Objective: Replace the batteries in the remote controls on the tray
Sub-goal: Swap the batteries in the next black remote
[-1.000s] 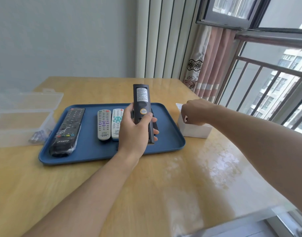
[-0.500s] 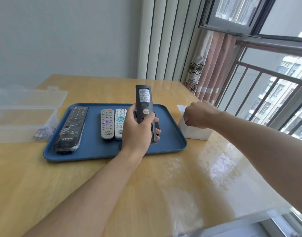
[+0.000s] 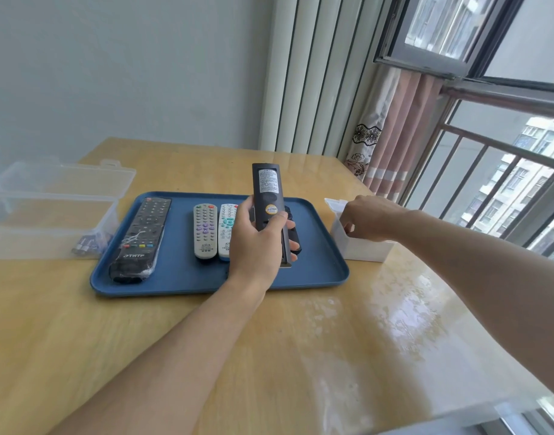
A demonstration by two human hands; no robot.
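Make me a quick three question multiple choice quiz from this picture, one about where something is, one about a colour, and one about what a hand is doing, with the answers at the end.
1. Where does the white box stand?
A. On the tray
B. On the table to the right of the tray
C. Inside the clear plastic box

2. What colour is the tray?
A. Blue
B. Red
C. White

3. What is the left hand doing?
A. Resting flat on the table
B. Reaching into the clear plastic box
C. Holding a black remote upright, back side toward the camera

Answers: 1 B, the white box sits on the table beside the tray's right edge. 2 A, its rim and floor are blue. 3 C, the fingers wrap the remote, whose label faces the camera.
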